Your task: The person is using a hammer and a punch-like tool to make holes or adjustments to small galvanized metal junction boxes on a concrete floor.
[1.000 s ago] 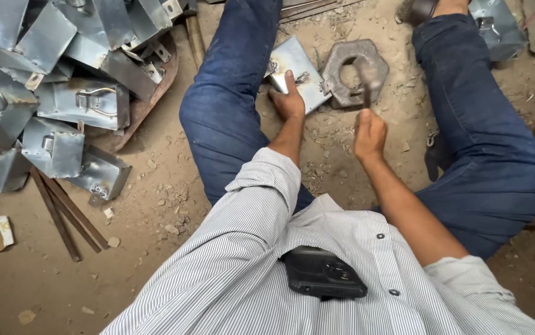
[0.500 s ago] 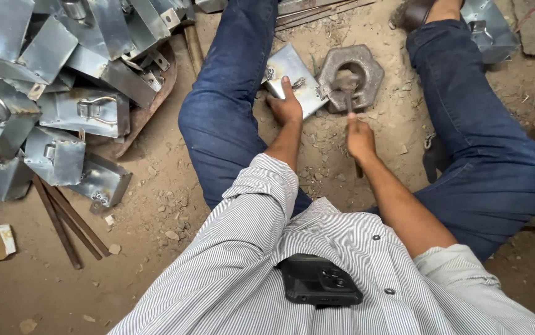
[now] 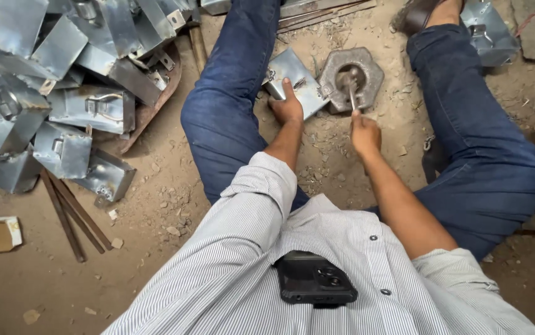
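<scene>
My left hand (image 3: 287, 107) lies flat on one bent sheet-metal piece (image 3: 295, 79) on the dirt floor (image 3: 156, 205) between my legs, grip spread, piece's long axis running diagonally away to the left. My right hand (image 3: 365, 133) has its grip pressed shut around one thin metal rod (image 3: 352, 96), pointing away from me, tip in the centre hole of one hexagonal metal block (image 3: 351, 77) just right of the piece. Pile of similar pieces (image 3: 62, 80) far left, too many to count.

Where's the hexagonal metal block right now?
In the head view, the hexagonal metal block lies on the dirt between the person's legs, just right of the metal sheet piece under the left hand, ahead of the right hand.
</scene>
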